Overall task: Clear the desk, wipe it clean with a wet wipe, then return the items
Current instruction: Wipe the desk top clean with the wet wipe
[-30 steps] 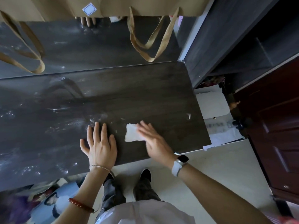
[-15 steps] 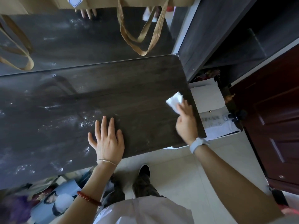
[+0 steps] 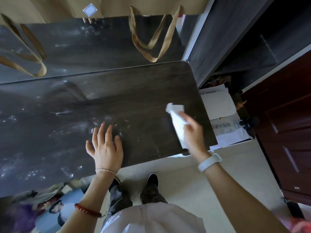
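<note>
Two hands are working over the dark desk (image 3: 70, 135). At the right, the right hand (image 3: 193, 132) is gripping the white wet wipe (image 3: 176, 120), its grip closed on the wipe's near part, with the fingers (image 3: 186, 117) curled over the top of it. The wipe is trailing out from under the hand in a long strip, its free end reaching toward the far left of the hand and its lower edge hanging along the thumb side toward the desk's near edge. Whether the wipe is pressing on the surface or lifted just off it is hard to tell, since it is blurred. It is lying over the right end of the desk, near the right edge.

Left of it, the left hand (image 3: 106, 147) is resting flat on the desk near the near edge, its grip spread open and holding nothing, well apart from the wipe. Pale smears and streaks are showing on the desk surface around and to the left of this hand.

Along the far side, brown paper bags (image 3: 117, 5) are standing with their ribbon handles (image 3: 151, 42) drooping over the upright dark panel behind the desk. Off the right edge, a white box (image 3: 218, 103) is sitting lower down beside the desk.
</note>
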`<act>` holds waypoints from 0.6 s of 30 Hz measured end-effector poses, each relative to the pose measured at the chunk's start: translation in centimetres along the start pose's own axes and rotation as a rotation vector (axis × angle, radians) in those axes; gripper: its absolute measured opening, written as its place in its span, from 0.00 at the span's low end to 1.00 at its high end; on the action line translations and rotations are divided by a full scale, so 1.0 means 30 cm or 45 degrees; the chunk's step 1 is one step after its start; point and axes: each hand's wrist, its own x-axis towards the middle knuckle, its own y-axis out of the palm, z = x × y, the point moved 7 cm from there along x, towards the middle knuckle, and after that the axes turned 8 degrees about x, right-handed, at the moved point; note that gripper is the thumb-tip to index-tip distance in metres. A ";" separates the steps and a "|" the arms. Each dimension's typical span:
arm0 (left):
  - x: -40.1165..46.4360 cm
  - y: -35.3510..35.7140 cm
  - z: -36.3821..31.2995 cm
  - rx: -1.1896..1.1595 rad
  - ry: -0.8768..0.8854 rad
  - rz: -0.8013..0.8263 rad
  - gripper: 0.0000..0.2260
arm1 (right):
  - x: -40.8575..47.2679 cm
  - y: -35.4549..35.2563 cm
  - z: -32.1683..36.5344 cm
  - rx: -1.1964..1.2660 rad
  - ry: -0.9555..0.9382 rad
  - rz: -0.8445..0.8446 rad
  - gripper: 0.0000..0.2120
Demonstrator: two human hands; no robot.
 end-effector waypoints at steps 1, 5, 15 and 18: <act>-0.004 0.004 -0.009 -0.004 0.005 0.002 0.22 | 0.026 -0.063 -0.007 -0.042 0.042 -0.081 0.16; -0.014 0.035 -0.070 -0.018 0.047 0.032 0.23 | 0.080 -0.182 -0.046 -0.453 0.046 -0.107 0.09; -0.007 0.064 -0.158 0.026 0.139 0.007 0.23 | 0.057 -0.104 -0.033 -1.292 -0.501 -0.093 0.23; -0.012 0.083 -0.139 0.070 0.145 0.043 0.23 | 0.072 -0.022 -0.103 -1.367 -0.366 -0.035 0.28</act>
